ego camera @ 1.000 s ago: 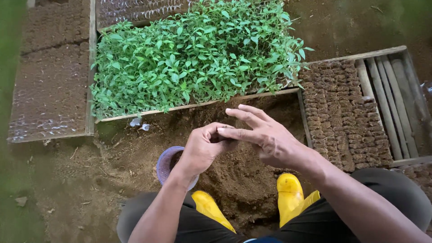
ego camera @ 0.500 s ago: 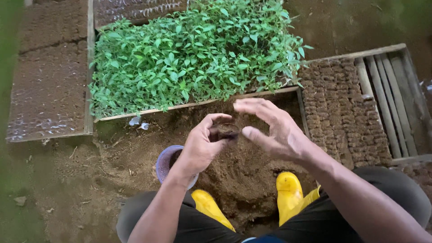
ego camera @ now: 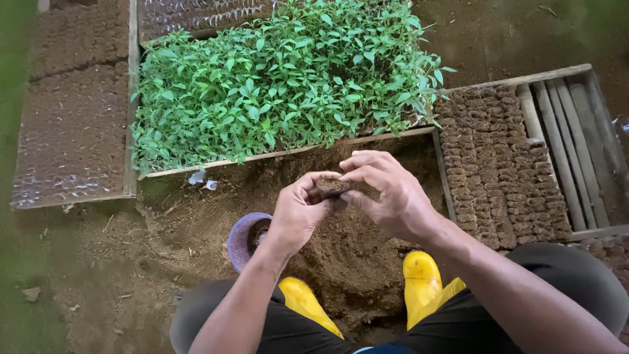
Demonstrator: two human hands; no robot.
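My left hand [ego camera: 303, 211] and my right hand [ego camera: 386, 191] meet above a mound of loose brown soil [ego camera: 354, 262]. Between their fingertips they hold a small soil-filled seedling pot [ego camera: 334, 186]. The right hand's fingers curl over its top while the left hand grips it from the side. Below my left wrist a purple cup [ego camera: 244, 237] with soil in it stands on the ground. My yellow boots [ego camera: 419, 278] rest at the near edge of the mound.
A wooden-framed bed of dense green seedlings [ego camera: 282, 85] lies beyond the soil. To the right, a wooden tray [ego camera: 563, 137] holds rows of filled soil pots [ego camera: 495, 164]. Left, a bed of soil-filled pots [ego camera: 72, 131] stretches away.
My right hand was open with fingers spread; it has now closed down onto the small pot that the left hand holds. Both hands stay over the mound.
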